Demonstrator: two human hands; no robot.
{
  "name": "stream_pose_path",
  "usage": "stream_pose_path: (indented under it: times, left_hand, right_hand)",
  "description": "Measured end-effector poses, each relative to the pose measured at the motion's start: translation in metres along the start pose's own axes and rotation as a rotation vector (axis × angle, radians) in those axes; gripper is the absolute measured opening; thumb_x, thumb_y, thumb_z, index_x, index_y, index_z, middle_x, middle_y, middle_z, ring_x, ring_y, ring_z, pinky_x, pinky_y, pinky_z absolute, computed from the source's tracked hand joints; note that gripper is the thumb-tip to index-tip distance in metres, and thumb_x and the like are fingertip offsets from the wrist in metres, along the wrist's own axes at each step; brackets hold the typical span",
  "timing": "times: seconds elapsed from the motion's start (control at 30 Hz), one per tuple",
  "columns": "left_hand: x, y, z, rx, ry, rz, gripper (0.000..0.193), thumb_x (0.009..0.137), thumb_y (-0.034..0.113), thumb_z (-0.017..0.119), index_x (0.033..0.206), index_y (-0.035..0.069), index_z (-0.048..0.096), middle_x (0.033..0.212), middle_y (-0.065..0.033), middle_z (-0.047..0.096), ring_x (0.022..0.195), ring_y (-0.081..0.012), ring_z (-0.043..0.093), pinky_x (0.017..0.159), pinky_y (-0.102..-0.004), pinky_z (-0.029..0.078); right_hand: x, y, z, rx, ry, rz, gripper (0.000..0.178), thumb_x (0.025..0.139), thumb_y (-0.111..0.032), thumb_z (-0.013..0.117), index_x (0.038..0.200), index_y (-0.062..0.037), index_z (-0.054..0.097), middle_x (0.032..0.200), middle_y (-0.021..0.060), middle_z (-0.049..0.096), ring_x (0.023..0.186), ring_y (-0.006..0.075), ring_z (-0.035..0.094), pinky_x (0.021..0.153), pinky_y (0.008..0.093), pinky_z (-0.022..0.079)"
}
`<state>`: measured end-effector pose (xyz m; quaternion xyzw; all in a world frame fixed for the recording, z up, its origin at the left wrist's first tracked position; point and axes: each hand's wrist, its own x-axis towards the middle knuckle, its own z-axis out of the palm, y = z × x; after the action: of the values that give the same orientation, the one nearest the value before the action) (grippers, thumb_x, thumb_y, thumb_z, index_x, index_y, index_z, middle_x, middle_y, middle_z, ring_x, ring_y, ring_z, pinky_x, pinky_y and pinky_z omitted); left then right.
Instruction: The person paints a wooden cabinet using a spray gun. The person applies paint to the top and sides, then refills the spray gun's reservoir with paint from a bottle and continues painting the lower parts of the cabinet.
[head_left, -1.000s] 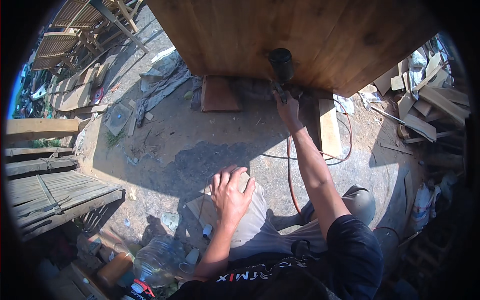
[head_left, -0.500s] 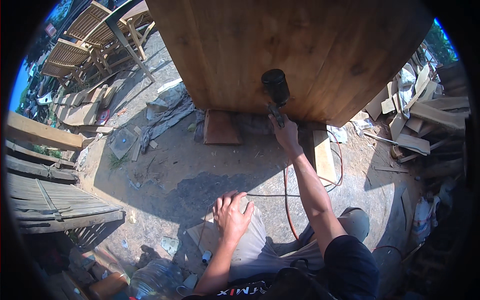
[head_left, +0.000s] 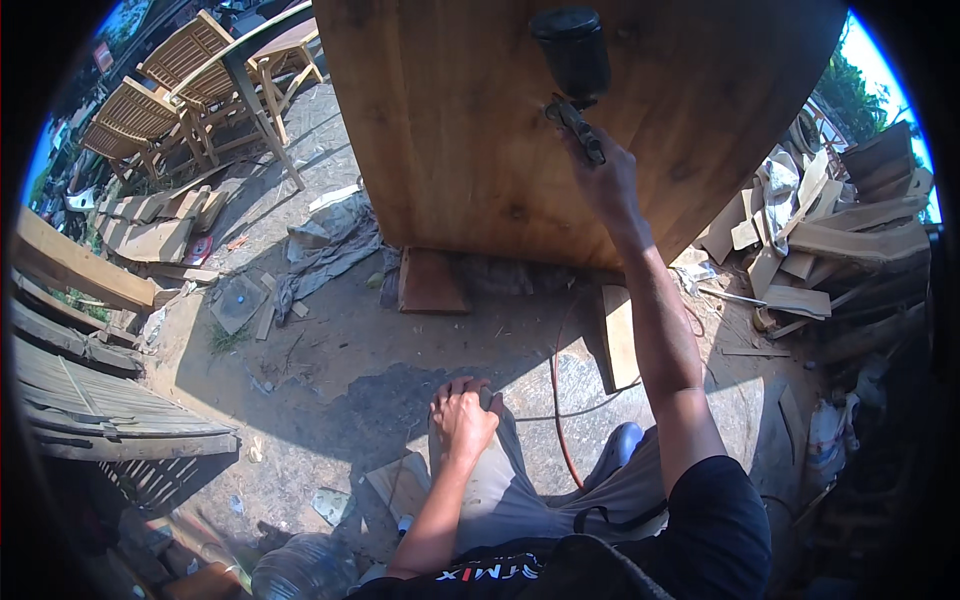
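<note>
My right hand [head_left: 606,172] is closed around the handle of a spray gun [head_left: 574,128], arm stretched forward. A dark paint cup [head_left: 572,50] sits on top of the gun. Just beyond it stands a large brown wooden panel [head_left: 450,150], upright, with a darker stain-like tone in places; whether spray is coming out cannot be made out. My left hand [head_left: 464,424] rests on my left knee, fingers laid over it and thumb a little apart, holding nothing. A reddish hose [head_left: 558,400] runs along the ground below my right arm.
A wooden block [head_left: 432,282] is under the panel's lower left edge, and a pale board [head_left: 620,340] lies near its right corner. Crumpled cloth [head_left: 325,245] lies left. Scrap wood [head_left: 800,240] is piled right; slatted chairs [head_left: 190,50] stand far left. A clear plastic container [head_left: 303,570] sits near me.
My right hand has raised the spray gun higher along the panel. My left hand has settled onto the knee, its fingers closer together. The view has shifted slightly.
</note>
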<state>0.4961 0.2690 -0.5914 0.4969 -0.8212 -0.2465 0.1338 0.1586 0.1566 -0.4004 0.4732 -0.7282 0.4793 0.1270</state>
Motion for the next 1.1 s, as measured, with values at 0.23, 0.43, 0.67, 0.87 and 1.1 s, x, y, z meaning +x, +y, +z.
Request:
stream_pose_path:
  times: [0.23,0.43,0.67,0.87,1.1]
  left_hand:
    - [-0.006,0.003,-0.009,0.006,0.049,0.027,0.037,0.083,0.035,0.079,0.113,0.015,0.076,0.122,-0.0066,0.069,0.123,-0.0311,0.058,0.109,-0.0506,0.042]
    - [-0.047,0.030,-0.027,0.040,0.018,-0.065,0.037,0.083,0.038,0.078,0.112,0.015,0.075,0.124,-0.0051,0.066,0.126,-0.0284,0.056,0.107,-0.0514,0.041]
    - [-0.084,0.015,-0.057,0.194,-0.420,-0.352,0.042,0.082,0.047,0.078,0.116,0.022,0.078,0.129,-0.0054,0.067,0.125,-0.0283,0.060,0.104,-0.0500,0.048]
    - [-0.142,0.015,-0.108,-0.105,-0.520,-0.448,0.047,0.084,0.047,0.079,0.117,0.014,0.076,0.134,-0.0103,0.067,0.130,-0.0342,0.057,0.106,-0.0519,0.048]
    - [-0.243,-0.010,-0.177,-0.221,-0.490,-0.558,0.076,0.095,0.057,0.065,0.150,0.006,0.051,0.144,-0.0263,0.058,0.140,-0.0420,0.050,0.117,-0.0490,0.041]
  right_hand:
    - [0.083,-0.073,-0.040,-0.047,0.026,-0.005,0.047,0.098,-0.052,0.073,0.109,-0.0059,0.076,0.073,0.0133,0.068,0.063,0.0197,0.056,0.066,0.0382,0.051]
    - [0.155,-0.114,-0.096,-0.059,0.023,-0.056,0.046,0.099,-0.051,0.071,0.100,-0.0052,0.072,0.072,0.0145,0.068,0.065,0.0249,0.060,0.066,0.0406,0.051]
    - [0.249,-0.198,-0.154,0.003,0.011,-0.053,0.052,0.099,-0.053,0.071,0.086,-0.0028,0.064,0.070,0.0201,0.068,0.068,0.0409,0.069,0.065,0.0471,0.052]
    - [0.331,-0.252,-0.208,0.034,0.085,-0.134,0.049,0.100,-0.050,0.071,0.087,-0.0028,0.066,0.066,0.0158,0.065,0.059,0.0311,0.063,0.063,0.0427,0.050]
    - [0.374,-0.294,-0.235,0.068,0.108,-0.094,0.038,0.100,-0.044,0.074,0.117,-0.0098,0.076,0.069,0.0044,0.068,0.063,0.0097,0.063,0.062,0.0311,0.051]
